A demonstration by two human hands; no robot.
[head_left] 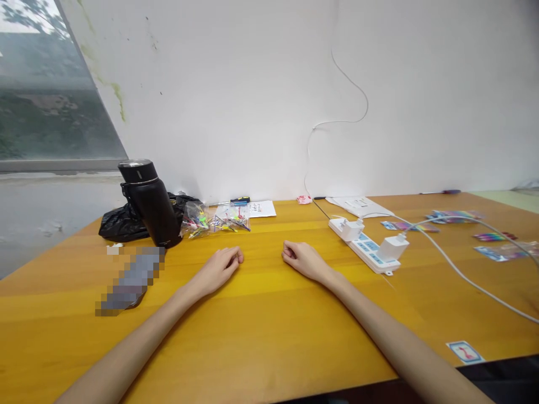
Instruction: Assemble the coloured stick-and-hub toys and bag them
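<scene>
My left hand (219,269) rests on the wooden table (252,336), its fingers curled in and nothing seen in it. Across a short gap lies my right hand (305,259), closed in a loose fist, also with nothing visible in it. Nearest to the left hand are clear bags of small colourful plastic pieces (202,220) and a phone-like slab (137,278) blurred by pixels. A white power strip (365,248) with two plugged-in white adapters (393,248) stands to the right of my right hand, not touching it.
A black thermos bottle (152,205) stands before a black plastic bag (120,223) at the left. White cables (458,269) cross the right side, near packets of colourful pens (455,216). Screwdrivers (240,200) and papers (357,206) lie along the wall.
</scene>
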